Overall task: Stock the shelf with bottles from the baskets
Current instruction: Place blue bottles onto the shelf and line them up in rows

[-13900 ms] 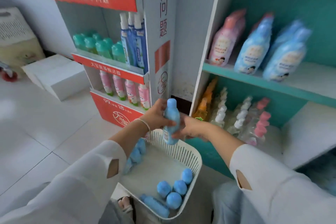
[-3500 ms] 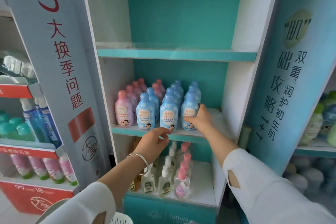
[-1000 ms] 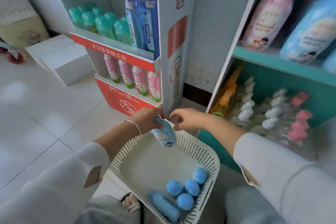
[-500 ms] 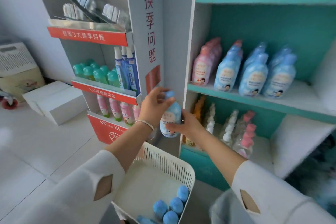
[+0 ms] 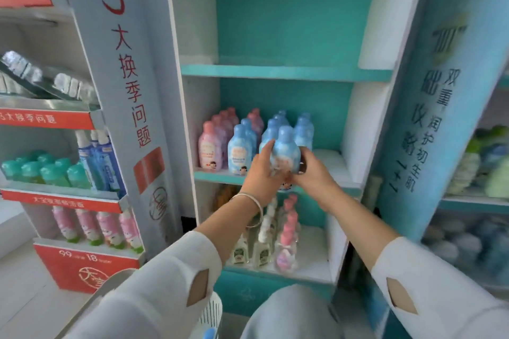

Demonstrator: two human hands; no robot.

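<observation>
Blue bottle (image 5: 285,151): was upright, held just in front of the middle shelf (image 5: 214,177).
Left hand (image 5: 261,176): fingers curled round the bottle's left side.
Right hand (image 5: 314,173): fingers grasped its lower right side.
Shelf stock: pink bottles (image 5: 210,150) left, blue bottles (image 5: 238,153) right.
Basket (image 5: 212,314): white, near, at bottom edge.

Below the teal shelf (image 5: 275,72), the basket (image 5: 212,311) is largely hidden by a sleeve (image 5: 143,292); bottles (image 5: 468,170) to the shelf's right are blurred.
</observation>
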